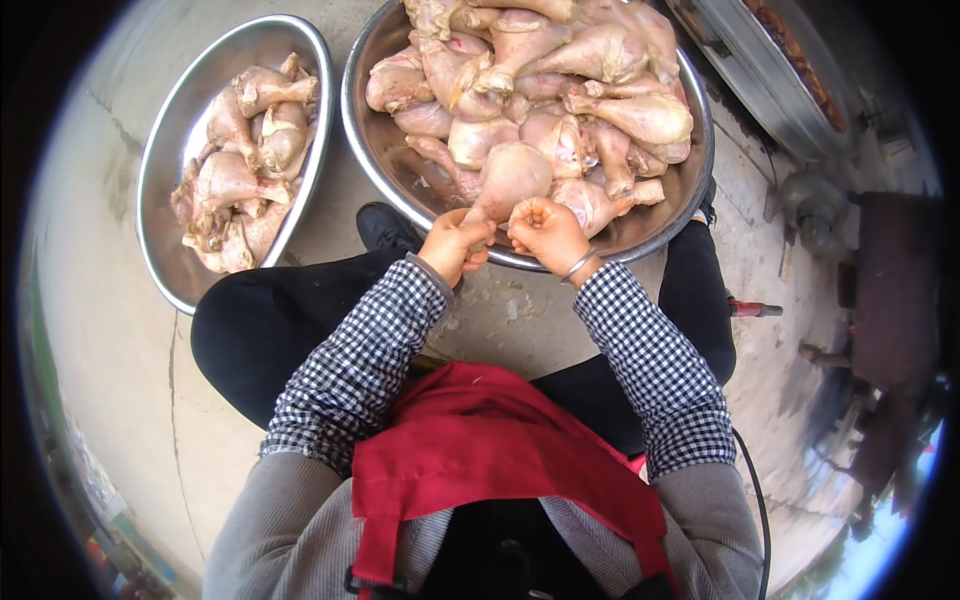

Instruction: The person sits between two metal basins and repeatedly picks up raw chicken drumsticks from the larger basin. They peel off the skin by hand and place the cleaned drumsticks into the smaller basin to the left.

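A large metal basin [362, 150] heaped with raw poultry legs stands in front of me. At its near rim, my left hand [455, 243] is closed round the narrow end of one poultry leg [514, 177], whose thick end points up and away over the pile. Just to the right, my right hand [546, 232] has its fingers pinched together close beside that leg. Whatever lies between those fingertips is too small to make out. Another raw leg [600, 203] rests in the basin right beyond my right hand.
A smaller oval metal basin [150, 200] with several raw legs sits on the concrete floor [110, 330] to the left. At the upper right is a metal tray [760, 80] with brown contents. A red-handled tool [755, 309] and a dark cable [757, 500] lie at the right.
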Tool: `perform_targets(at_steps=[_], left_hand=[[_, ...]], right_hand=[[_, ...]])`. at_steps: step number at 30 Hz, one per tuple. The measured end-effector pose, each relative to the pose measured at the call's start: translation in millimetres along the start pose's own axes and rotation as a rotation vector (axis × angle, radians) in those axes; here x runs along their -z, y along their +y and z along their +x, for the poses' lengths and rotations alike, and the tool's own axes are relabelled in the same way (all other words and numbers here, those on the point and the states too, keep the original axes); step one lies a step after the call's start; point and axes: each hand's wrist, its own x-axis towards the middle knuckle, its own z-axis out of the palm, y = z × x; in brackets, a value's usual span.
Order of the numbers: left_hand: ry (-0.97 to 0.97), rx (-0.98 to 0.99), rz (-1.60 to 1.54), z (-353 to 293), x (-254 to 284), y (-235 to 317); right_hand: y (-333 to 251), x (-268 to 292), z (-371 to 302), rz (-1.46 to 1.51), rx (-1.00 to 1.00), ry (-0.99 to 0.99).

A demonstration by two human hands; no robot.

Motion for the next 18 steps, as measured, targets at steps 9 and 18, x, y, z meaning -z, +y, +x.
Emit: perform_targets(at_steps=[9, 18], left_hand=[[-0.065, -0.360, 0.625, 4.1, 8.8, -13.8], [0.131, -0.449, 1.296, -9.0, -4.5, -11.7]], right_hand=[[-0.1, -0.9, -2.1, -0.178, 0.176, -0.081], [0.8, -3.9, -15.4, -0.424, 0.224, -0.086]])
